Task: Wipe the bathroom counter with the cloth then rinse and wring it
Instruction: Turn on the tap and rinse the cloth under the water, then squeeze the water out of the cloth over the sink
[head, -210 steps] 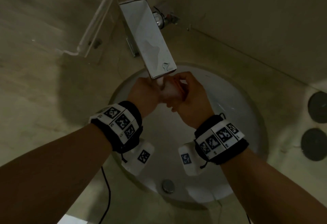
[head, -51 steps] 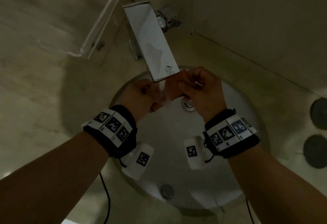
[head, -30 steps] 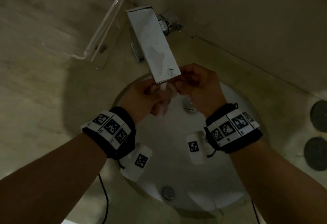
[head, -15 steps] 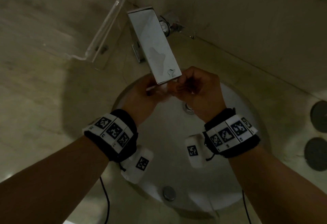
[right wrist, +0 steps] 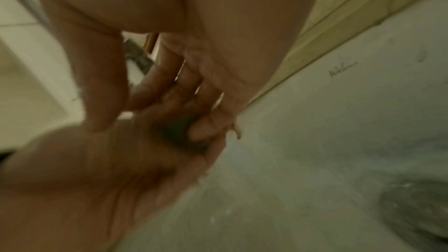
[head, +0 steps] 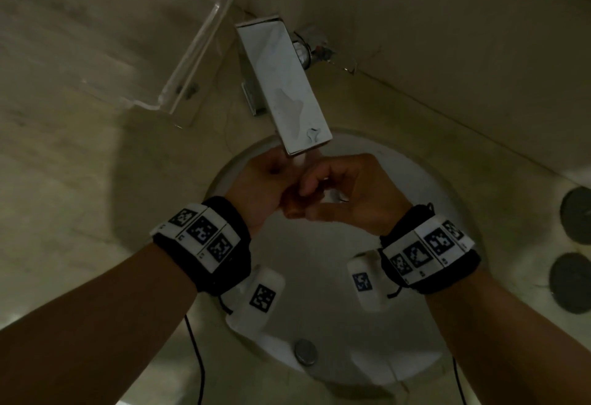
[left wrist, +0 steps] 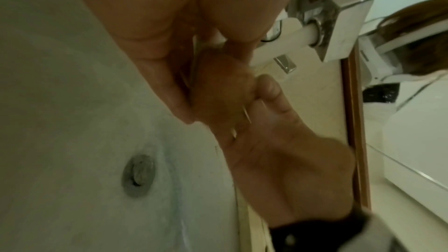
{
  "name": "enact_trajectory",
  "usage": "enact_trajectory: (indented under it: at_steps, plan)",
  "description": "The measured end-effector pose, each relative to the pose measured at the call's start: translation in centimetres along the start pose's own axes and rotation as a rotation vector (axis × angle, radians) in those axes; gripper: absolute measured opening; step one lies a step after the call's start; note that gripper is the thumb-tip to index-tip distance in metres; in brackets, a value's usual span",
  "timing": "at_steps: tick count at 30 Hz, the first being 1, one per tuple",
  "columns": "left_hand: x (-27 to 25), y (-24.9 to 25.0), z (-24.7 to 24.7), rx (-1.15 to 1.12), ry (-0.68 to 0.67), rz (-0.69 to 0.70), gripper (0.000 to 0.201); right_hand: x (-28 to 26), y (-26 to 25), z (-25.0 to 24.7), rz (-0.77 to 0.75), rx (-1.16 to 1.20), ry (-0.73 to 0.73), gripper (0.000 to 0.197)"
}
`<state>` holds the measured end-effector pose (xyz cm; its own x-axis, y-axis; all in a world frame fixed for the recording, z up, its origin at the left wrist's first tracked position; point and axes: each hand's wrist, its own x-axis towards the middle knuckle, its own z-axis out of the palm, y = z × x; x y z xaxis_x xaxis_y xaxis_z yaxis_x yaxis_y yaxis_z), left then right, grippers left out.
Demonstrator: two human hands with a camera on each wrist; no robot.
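Note:
Both hands meet under the spout of the chrome faucet, above the round white sink. A thin stream of water falls onto them. My left hand and right hand are clasped together with curled fingers. In the left wrist view the left hand pinches the right hand's fingers. From the right wrist, the right hand curls over the left hand. No cloth shows in any view.
A clear acrylic tray stands on the beige counter left of the faucet. Two dark round discs lie at the right edge. The drain sits in the basin below the hands. A wall runs close behind the faucet.
A white wad sat between the hands 7 s ago; it no longer shows. Over the last second the hands kept rubbing under the stream and dropped slightly toward me.

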<state>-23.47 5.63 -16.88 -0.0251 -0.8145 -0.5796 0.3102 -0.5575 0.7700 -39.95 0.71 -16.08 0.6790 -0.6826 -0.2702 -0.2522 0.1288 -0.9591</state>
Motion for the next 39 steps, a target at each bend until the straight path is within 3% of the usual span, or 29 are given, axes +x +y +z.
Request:
enact_trajectory:
  at_steps: [3,6,9,11,14,21,24,27,29,32,34,36,39]
  plan:
    - [0.3,0.0,-0.3,-0.020,-0.037,0.053,0.039,0.9,-1.2,-0.9,0.032,0.099,0.206,0.024]
    - [0.3,0.7,0.0,-0.169,-0.181,0.105,0.036,2.3,-2.7,-2.1,0.018,0.116,0.477,0.047]
    - [-0.1,1.4,0.2,-0.165,-0.168,0.085,0.032,3.0,-4.0,-2.9,-0.032,0.173,0.542,0.057]
    - [-0.4,1.2,-0.2,-0.012,-0.070,0.032,0.008,3.1,-4.5,-2.9,-0.048,0.148,0.532,0.054]
    - [-0.5,0.7,-0.5,0.092,0.059,0.011,0.029,2.9,-4.7,-2.8,-0.055,0.127,0.533,0.050]
    - [-1.0,0.4,-0.8,0.152,0.053,0.004,0.023,3.0,-5.1,-2.6,-0.051,0.125,0.554,0.048]
    - [-1.4,0.6,-0.8,0.116,-0.015,0.017,0.019,2.5,-5.3,-2.0,-0.053,0.138,0.551,0.046]
    - [-1.8,0.7,-0.4,0.067,-0.038,0.035,0.034,1.7,-5.3,-1.5,-0.067,0.111,0.477,0.050]
    - [-2.0,0.7,-0.2,0.109,-0.059,0.036,0.044,1.2,-5.1,-1.7,-0.051,0.084,0.371,0.065]
    - [-2.3,0.9,0.0,0.195,-0.097,0.022,0.044,-0.1,-4.7,-1.8,0.037,-0.127,0.238,0.092]
    - [-2.7,1.5,0.4,0.226,-0.110,0.008,0.045,-1.5,-3.8,-1.1,0.026,-0.402,0.171,0.098]
    - [-3.2,2.1,0.8,0.249,-0.143,-0.005,0.046,-3.1,-2.7,-0.1,-0.041,-0.648,0.108,0.100]
    - [-4.2,3.1,1.3,0.334,-0.225,-0.023,0.044,-5.0,-2.3,0.5,-0.155,-0.676,0.145,0.081]
